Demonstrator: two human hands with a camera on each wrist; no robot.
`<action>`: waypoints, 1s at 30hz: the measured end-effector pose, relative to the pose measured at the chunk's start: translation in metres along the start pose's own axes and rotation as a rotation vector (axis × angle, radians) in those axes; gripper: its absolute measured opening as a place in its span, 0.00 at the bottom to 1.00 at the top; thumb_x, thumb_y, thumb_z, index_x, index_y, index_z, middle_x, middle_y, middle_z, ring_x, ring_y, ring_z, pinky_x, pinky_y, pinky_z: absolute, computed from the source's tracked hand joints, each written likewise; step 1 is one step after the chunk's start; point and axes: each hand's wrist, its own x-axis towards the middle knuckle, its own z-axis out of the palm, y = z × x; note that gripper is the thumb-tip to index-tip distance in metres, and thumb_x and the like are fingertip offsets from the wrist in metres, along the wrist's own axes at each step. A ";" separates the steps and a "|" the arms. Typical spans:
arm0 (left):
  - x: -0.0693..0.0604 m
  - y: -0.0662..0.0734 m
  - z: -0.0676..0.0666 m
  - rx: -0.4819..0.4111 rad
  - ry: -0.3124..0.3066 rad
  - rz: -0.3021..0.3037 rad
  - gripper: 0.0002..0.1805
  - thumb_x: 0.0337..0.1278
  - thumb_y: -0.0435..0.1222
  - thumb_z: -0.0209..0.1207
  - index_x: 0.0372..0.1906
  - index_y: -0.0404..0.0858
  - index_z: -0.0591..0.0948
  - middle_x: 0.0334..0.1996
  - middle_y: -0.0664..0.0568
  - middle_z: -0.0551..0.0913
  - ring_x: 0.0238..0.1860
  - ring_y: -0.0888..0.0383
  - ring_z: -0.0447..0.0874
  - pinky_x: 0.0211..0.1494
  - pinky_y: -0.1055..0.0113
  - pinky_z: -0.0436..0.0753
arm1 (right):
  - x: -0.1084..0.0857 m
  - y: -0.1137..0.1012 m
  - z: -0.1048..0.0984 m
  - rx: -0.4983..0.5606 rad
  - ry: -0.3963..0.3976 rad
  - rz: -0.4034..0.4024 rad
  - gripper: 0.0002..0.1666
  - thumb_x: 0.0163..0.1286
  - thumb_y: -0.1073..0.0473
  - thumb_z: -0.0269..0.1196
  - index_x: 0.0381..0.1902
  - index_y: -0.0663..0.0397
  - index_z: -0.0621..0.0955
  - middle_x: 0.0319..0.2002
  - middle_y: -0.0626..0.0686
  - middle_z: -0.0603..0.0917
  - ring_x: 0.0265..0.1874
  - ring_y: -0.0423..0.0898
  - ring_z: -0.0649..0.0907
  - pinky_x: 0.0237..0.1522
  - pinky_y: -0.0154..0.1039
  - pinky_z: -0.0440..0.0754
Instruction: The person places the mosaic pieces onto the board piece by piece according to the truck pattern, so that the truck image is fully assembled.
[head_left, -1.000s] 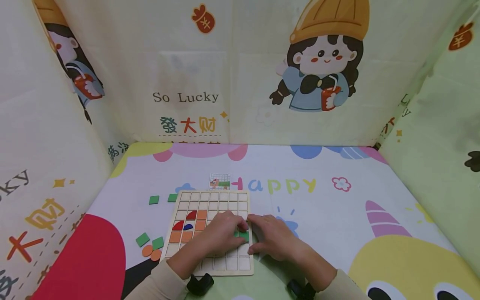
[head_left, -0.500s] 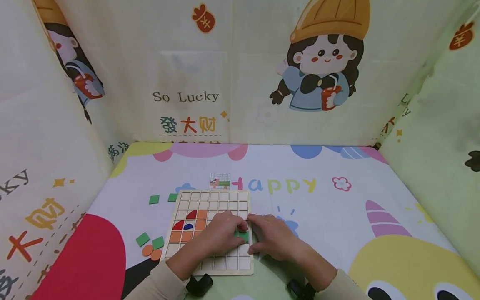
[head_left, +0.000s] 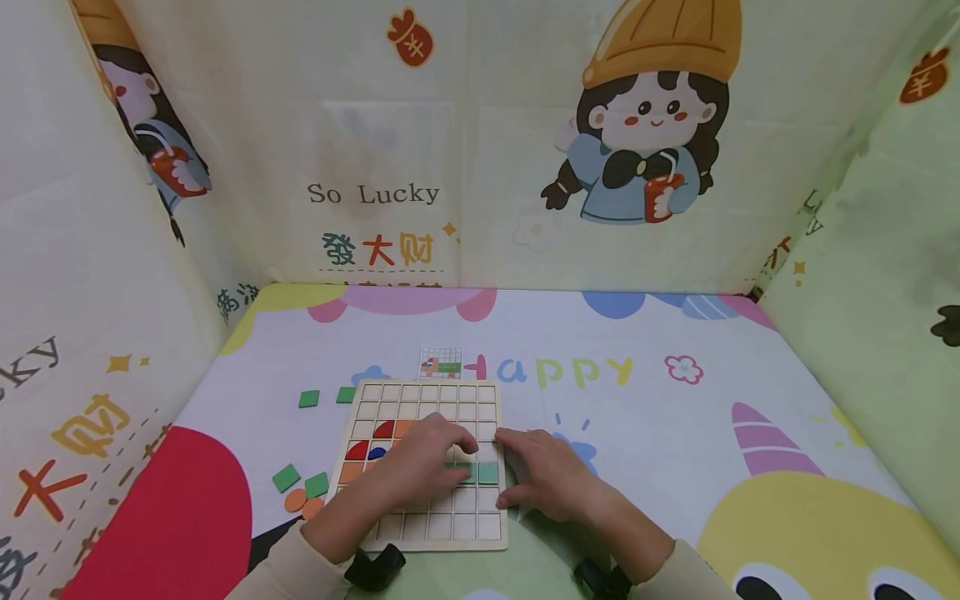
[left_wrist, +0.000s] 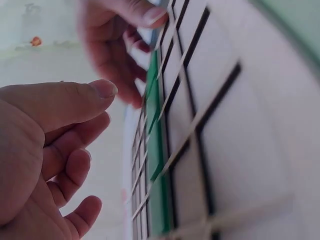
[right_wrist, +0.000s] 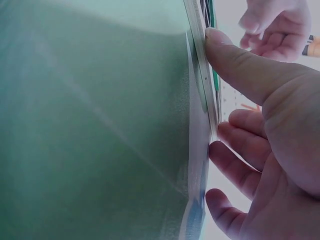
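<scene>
The pale wooden square grid board (head_left: pixel 450 525) is lying at the lower centre of the frame and is looking partly filled. Around its middle rows, red quarter-circle pieces (head_left: pixel 357 451), a blue half-circle piece (head_left: pixel 377 453) and orange square tiles (head_left: pixel 350 472) are occupying cells on the left, while green square tiles (head_left: pixel 487 473) are forming a row reaching the right side; how many are sitting under the hand in front is hard to tell. The top two and bottom two rows are showing bare cells wherever they are visible, and so are cells just above the right end of the green row. Over the board, the left hand (head_left: pixel 423 462) is hovering with thumb and forefinger apart, the other fingers loosely bent, and is holding nothing that shows. The right hand (head_left: pixel 547 473) is resting thumb and fingertips, spread apart, against the board's right edge without wrapping round it. Outside, left of the board, four loose green squares (head_left: pixel 308 398) and two orange discs (head_left: pixel 296 500) are lying unplaced, so the laying is seemingly past its start but unfinished. Above the board, a small printed card (head_left: pixel 441 362) is showing a gridded, coloured pattern, too small for checking cell by cell. The table (head_left: pixel 637 417) is carrying everything, its printed cover spreading across the lower frame.
</scene>
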 end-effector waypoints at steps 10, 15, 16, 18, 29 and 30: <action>-0.022 -0.022 -0.025 -0.001 0.114 -0.041 0.12 0.53 0.33 0.71 0.44 0.43 0.86 0.39 0.61 0.82 0.44 0.58 0.73 0.46 0.58 0.77 | 0.000 0.001 0.001 -0.004 0.001 -0.003 0.47 0.54 0.45 0.77 0.68 0.53 0.72 0.64 0.52 0.77 0.61 0.56 0.75 0.59 0.60 0.71; -0.031 -0.033 -0.033 -0.006 0.147 -0.059 0.13 0.53 0.33 0.72 0.44 0.43 0.86 0.40 0.62 0.81 0.44 0.59 0.73 0.44 0.60 0.78 | 0.000 0.002 0.002 0.000 -0.005 0.008 0.48 0.55 0.45 0.77 0.69 0.53 0.71 0.65 0.53 0.77 0.62 0.57 0.74 0.59 0.61 0.70; -0.033 -0.035 -0.034 -0.011 0.152 -0.066 0.12 0.53 0.33 0.72 0.44 0.42 0.86 0.40 0.62 0.81 0.44 0.58 0.73 0.44 0.60 0.79 | 0.000 0.003 0.002 0.001 -0.005 0.009 0.48 0.55 0.44 0.77 0.69 0.53 0.71 0.65 0.53 0.77 0.62 0.57 0.74 0.59 0.61 0.70; -0.035 -0.037 -0.038 -0.020 0.160 -0.068 0.12 0.53 0.33 0.72 0.44 0.41 0.86 0.40 0.61 0.82 0.44 0.57 0.74 0.44 0.60 0.79 | 0.000 0.003 0.002 0.002 -0.003 0.010 0.48 0.54 0.44 0.77 0.69 0.53 0.71 0.65 0.53 0.77 0.62 0.57 0.74 0.59 0.61 0.70; -0.056 -0.051 -0.057 -0.023 0.182 -0.203 0.16 0.50 0.33 0.74 0.46 0.42 0.86 0.44 0.53 0.81 0.50 0.50 0.75 0.43 0.59 0.84 | 0.001 0.001 0.002 -0.009 -0.003 0.011 0.47 0.54 0.44 0.77 0.68 0.51 0.72 0.64 0.51 0.78 0.60 0.55 0.76 0.58 0.59 0.71; -0.058 -0.052 -0.059 -0.012 0.186 -0.209 0.17 0.49 0.33 0.75 0.46 0.42 0.86 0.45 0.52 0.81 0.50 0.50 0.75 0.43 0.59 0.84 | 0.001 0.001 0.002 -0.006 -0.003 0.012 0.47 0.54 0.44 0.77 0.68 0.52 0.72 0.64 0.51 0.77 0.60 0.55 0.75 0.58 0.59 0.71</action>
